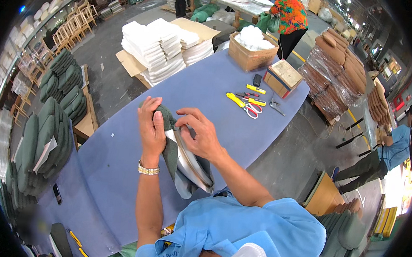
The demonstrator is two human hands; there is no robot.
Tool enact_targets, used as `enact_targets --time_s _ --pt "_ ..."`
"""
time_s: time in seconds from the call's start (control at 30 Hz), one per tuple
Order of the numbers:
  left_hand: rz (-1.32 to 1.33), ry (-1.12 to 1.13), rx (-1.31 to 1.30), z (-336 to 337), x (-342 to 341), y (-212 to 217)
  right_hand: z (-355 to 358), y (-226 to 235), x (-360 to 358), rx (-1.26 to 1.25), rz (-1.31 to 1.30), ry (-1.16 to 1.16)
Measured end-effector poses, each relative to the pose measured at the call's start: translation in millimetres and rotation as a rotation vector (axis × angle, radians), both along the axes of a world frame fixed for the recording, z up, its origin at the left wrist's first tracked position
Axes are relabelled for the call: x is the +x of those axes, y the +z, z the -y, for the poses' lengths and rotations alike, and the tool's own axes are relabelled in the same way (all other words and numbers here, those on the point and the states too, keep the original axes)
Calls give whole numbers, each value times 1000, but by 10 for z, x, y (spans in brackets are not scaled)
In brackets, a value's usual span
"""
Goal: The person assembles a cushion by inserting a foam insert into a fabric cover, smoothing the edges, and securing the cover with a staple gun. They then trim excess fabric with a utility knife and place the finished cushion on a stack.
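The left hand (151, 130) is partly curled around the far edge of a dark green cushion cover (170, 152), which is gripped there with the thumb raised. By the right hand (201, 134), half closed with its fingers bent, the cover's opening is touched; whether fabric is pinched there cannot be told. The cover is held tilted just in front of a light blue shirt (257, 227), over a blue surface (107, 174), and a white strip is shown inside its long opening. Farther along the surface, red-handled scissors (251, 106), a yellow tool (235, 100) and a grey metal tool (275, 104) are laid near a small box (283, 78), beside which a larger cardboard box (250, 59) is filled with white stuffing (252, 37). At the left, a phone (57, 194) is placed near stacked green cushions (47, 142)
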State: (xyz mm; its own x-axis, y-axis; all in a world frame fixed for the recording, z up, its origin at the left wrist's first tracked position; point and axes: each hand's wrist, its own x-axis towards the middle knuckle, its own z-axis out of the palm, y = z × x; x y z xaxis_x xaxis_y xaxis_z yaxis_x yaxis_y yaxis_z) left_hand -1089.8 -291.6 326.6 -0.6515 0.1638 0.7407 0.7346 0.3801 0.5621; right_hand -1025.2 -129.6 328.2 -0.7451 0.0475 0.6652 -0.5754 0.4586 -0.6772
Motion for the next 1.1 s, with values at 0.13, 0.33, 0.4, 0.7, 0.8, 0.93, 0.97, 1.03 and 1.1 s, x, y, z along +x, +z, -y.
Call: enact_targets --time_s 0.13,0.33,0.4,0.7,0.8,0.93,0.97,1.03,1.1 --pt "3 1 4 -32 -36 -42 84 103 77 -73 23 -76" --pt "4 22 -1 -187 -5 -58 75 5 57 -100 104 -163" --pt "1 36 -16 -217 23 -59 46 -78 50 -90 67 -171" --pt "38 11 -41 -318 72 -76 -42 -78 67 -52 32 -149" --pt "58 -28 -2 -286 181 -129 -66 -45 17 30 7 -164" --pt "129 -132 64 -204 610 -574 -101 4 -34 117 30 -207" --pt "201 -78 18 -172 798 -715 -102 17 -42 135 38 -216" --pt "339 10 -59 -153 1186 -989 -80 37 -63 149 72 -205" --pt "540 78 -39 -143 1484 -1347 -102 6 -70 181 49 -213"
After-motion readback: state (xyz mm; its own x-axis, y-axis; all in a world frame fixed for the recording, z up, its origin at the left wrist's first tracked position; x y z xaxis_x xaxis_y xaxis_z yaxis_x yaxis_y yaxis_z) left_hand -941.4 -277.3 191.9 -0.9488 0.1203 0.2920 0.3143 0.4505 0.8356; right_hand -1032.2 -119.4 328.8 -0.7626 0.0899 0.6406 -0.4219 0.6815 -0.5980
